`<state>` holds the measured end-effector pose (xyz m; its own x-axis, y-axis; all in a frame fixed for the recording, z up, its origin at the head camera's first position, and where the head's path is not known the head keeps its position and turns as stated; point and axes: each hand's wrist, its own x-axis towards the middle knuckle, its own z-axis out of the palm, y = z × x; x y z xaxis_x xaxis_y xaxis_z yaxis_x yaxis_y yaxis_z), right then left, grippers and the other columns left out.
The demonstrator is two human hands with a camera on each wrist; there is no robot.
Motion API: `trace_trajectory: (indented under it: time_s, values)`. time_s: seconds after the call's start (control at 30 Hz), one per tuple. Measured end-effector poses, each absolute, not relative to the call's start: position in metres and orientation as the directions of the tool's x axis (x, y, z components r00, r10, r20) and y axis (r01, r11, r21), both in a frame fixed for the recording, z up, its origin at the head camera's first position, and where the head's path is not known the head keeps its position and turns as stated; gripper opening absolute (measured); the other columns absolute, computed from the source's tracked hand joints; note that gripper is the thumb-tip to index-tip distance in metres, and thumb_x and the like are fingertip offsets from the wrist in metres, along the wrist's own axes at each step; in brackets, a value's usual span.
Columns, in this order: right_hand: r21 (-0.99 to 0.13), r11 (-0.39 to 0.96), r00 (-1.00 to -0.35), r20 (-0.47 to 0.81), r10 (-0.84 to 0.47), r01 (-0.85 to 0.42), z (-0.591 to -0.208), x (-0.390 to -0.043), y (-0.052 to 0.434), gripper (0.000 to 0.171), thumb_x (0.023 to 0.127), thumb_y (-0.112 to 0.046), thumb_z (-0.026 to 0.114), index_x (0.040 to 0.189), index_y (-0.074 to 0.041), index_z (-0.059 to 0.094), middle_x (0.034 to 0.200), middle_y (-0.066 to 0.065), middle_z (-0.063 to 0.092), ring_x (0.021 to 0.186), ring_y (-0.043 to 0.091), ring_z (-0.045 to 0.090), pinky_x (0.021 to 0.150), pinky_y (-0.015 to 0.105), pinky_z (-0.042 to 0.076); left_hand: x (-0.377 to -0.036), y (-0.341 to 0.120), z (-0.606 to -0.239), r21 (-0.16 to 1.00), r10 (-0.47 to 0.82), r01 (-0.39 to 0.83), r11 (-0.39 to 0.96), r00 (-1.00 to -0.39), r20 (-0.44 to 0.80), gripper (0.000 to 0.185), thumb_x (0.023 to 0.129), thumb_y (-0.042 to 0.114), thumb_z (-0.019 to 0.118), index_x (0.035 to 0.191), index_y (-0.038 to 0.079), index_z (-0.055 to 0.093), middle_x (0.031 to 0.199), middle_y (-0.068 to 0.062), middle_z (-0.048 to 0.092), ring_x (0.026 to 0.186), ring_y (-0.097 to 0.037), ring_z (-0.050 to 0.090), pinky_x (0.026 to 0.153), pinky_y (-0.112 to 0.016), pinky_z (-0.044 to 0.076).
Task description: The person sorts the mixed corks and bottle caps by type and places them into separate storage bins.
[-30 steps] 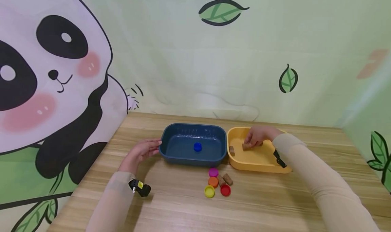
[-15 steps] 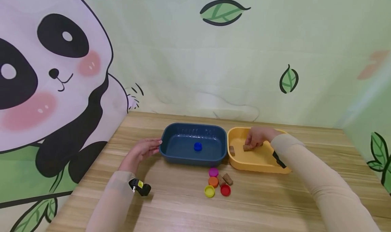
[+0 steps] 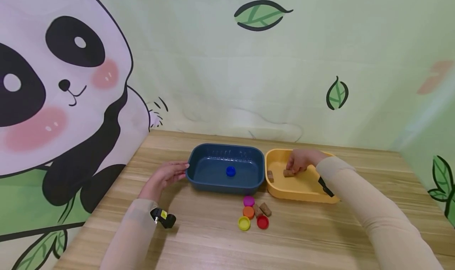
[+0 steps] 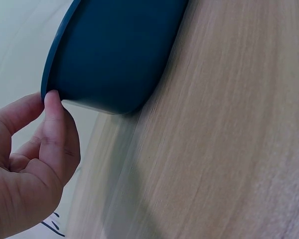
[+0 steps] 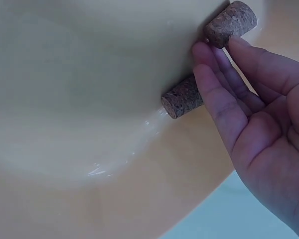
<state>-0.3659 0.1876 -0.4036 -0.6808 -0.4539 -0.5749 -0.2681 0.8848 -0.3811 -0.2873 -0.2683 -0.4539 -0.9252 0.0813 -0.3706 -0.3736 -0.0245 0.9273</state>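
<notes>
My right hand (image 3: 300,160) reaches into the yellow tray (image 3: 298,197). Its fingers are nearly straight and their tips touch a cork (image 3: 288,173) lying on the tray floor. In the right wrist view the right hand (image 5: 249,114) shows those fingertips against the cork (image 5: 182,97), with a second cork (image 5: 231,22) just beyond in the yellow tray (image 5: 89,74). That second cork (image 3: 270,176) lies by the tray's left wall. My left hand (image 3: 167,177) rests relaxed against the left rim of the blue tray (image 3: 199,183), which holds one blue cap (image 3: 230,171). In the left wrist view, a fingertip of the left hand (image 4: 35,149) touches the blue tray (image 4: 119,50).
On the wooden table in front of the trays lie a magenta cap (image 3: 248,201), an orange cap (image 3: 248,212), a yellow cap (image 3: 243,223), a red cap (image 3: 262,221) and two corks (image 3: 264,209). Printed walls close in the back and left.
The cork that my right fingers held has come down onto the yellow tray's floor, and the fingers have loosened from it. My left hand has stayed at the blue tray.
</notes>
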Motion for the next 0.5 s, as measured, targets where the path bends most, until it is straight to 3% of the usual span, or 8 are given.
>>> trace_trajectory:
  time_s: [0.2,0.5]
  values:
    - [-0.404,0.872,-0.674,-0.566,-0.475,-0.275,-0.407,-0.368,0.192,0.029,0.095,0.0,0.064,0.122,0.01,0.066,0.1,0.009,0.069,0.087,0.013,0.06,0.076,0.023,0.056,-0.287,-0.268,-0.455,0.927,0.092,-0.374,-0.019,-0.924,-0.371,0.051,0.104,0.006,0.057,0.146,-0.018,0.041,0.079,0.009,0.072,0.068,-0.001,0.067,0.068,-0.013,0.059]
    - [-0.479,0.842,-0.696,-0.517,-0.499,-0.248,-0.402,-0.374,0.203,0.031,0.089,0.007,0.057,0.118,0.017,0.062,0.091,0.008,0.065,0.072,0.008,0.052,0.065,0.017,0.048,-0.289,-0.268,-0.453,0.928,0.09,-0.372,0.001,-0.924,-0.371,0.051,0.104,0.007,0.057,0.146,-0.017,0.041,0.079,0.009,0.072,0.068,-0.001,0.066,0.068,-0.012,0.059]
